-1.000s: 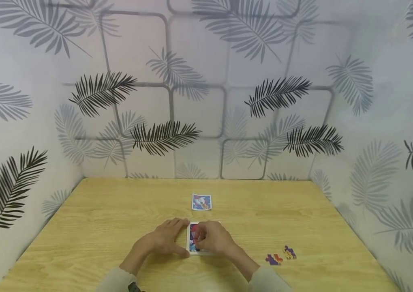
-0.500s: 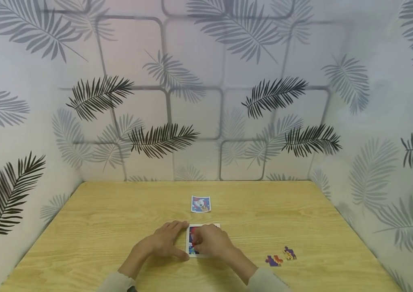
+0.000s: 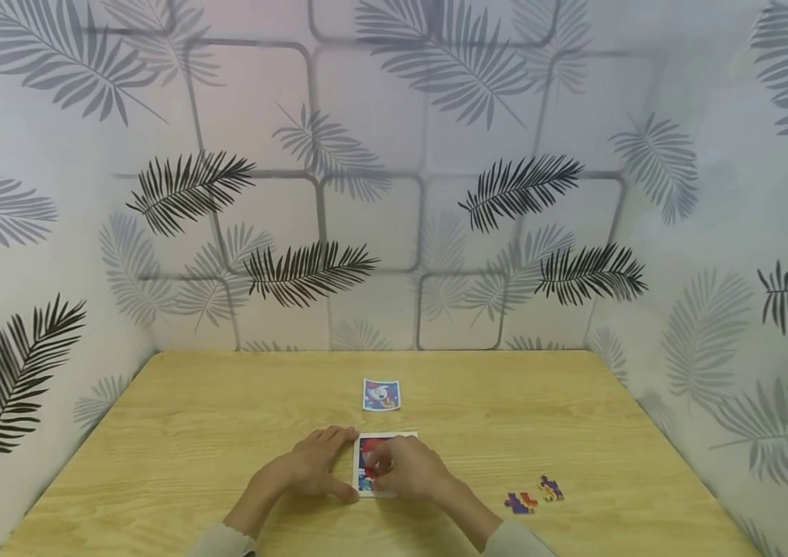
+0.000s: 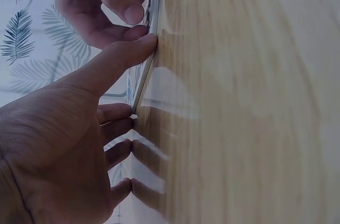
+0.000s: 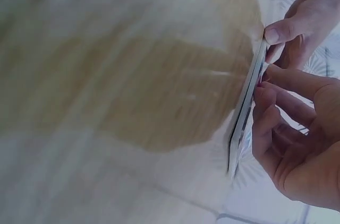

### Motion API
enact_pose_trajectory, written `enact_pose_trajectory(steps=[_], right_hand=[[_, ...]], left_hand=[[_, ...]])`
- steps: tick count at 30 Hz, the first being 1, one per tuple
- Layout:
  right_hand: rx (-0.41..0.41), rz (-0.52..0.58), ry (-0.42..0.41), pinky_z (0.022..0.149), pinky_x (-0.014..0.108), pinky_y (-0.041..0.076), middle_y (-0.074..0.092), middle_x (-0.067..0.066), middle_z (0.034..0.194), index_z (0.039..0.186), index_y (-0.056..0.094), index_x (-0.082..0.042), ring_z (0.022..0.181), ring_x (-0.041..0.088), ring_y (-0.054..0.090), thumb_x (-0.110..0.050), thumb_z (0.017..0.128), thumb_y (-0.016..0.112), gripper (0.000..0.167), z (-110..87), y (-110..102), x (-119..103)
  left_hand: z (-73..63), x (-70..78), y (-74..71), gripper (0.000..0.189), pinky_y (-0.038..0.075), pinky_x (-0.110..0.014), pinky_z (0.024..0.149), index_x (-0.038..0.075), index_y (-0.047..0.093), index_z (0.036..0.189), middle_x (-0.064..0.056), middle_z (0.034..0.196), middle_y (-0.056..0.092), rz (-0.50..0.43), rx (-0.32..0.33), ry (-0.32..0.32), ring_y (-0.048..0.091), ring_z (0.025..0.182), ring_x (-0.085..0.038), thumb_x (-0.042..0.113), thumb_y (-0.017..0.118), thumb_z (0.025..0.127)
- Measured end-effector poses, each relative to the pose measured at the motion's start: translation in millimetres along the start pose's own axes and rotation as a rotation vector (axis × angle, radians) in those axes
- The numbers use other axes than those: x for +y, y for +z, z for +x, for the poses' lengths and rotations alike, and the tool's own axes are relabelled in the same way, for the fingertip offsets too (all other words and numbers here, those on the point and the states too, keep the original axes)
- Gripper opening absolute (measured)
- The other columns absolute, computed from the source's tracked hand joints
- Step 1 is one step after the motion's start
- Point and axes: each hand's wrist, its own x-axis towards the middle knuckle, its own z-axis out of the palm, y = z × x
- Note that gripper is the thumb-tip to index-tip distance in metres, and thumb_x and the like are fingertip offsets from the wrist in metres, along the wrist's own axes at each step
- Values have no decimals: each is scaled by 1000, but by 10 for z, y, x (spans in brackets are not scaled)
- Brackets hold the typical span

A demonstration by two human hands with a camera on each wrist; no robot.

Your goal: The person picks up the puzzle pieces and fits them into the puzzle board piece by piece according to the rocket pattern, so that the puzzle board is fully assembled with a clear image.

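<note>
A small jigsaw puzzle in a white-rimmed tray [image 3: 356, 466] lies on the table, its picture red and dark blue. My left hand [image 3: 312, 464] spans the tray's left side, thumb at the near corner and fingertips at the far corner. Over the puzzle, my right hand [image 3: 413, 469] bends its fingers down, thumb and index tips close together at the surface. The right wrist view shows those tips right at the tray [image 5: 245, 110]; I cannot tell whether they pinch a piece. The right hand covers much of the picture. Loose puzzle pieces [image 3: 521, 503] lie to the right.
Behind the tray lies a square picture card [image 3: 381, 395] with a white figure on blue and red, its edges slightly curled. Another loose piece [image 3: 550, 489] rests at the right. The wooden table [image 3: 226, 402] ends at a leaf-patterned wall [image 3: 380, 232].
My right hand's fingers shift slightly over the puzzle, dipping inward and then lifting a little, so more red shows. The left hand keeps its place. The head view has tilted up slightly.
</note>
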Motion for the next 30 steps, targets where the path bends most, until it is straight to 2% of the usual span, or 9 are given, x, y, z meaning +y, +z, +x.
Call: enact_pose_trajectory(steps=[7, 9, 15, 23, 30], right_hand=[[-36, 159, -25, 69, 20, 51, 72, -2, 90, 117, 75, -5, 77, 9, 60, -9, 88, 80, 29, -66, -53, 138], [-33, 190, -29, 67, 20, 51, 73, 0, 92, 120, 74, -4, 75, 10, 60, -8, 89, 79, 31, -100, -91, 159], [-35, 301, 10, 51, 20, 52, 69, 5, 95, 123, 72, -4, 60, 14, 61, -7, 92, 76, 31, -194, -190, 236], [-30, 409, 86, 54, 24, 52, 68, 11, 107, 133, 64, -3, 65, 15, 62, -11, 94, 76, 42, -316, -295, 318], [-20, 468, 119, 55, 27, 51, 67, 14, 111, 140, 57, -2, 66, 18, 62, -13, 96, 75, 49, -460, -417, 437]], left_hand=[[52, -115, 87, 101, 26, -71, 118, 9, 40, 155, -16, 156, 44, -17, 19, -4, 36, 145, -47, 57, 85, 78], [42, -99, 79, 100, 27, -71, 118, 9, 40, 155, -16, 156, 44, -17, 19, -3, 36, 145, -48, 57, 84, 78], [-24, 22, 10, 98, 28, -71, 117, 7, 42, 154, -18, 155, 45, 3, 17, -10, 37, 144, -49, 53, 86, 78], [-34, 85, -23, 97, 28, -70, 118, 7, 42, 154, -18, 156, 44, 3, -5, -42, 36, 145, -48, 49, 86, 79], [-10, 30, 8, 98, 25, -69, 120, 10, 40, 156, -16, 157, 43, 5, -8, -47, 34, 147, -46, 52, 85, 79]])
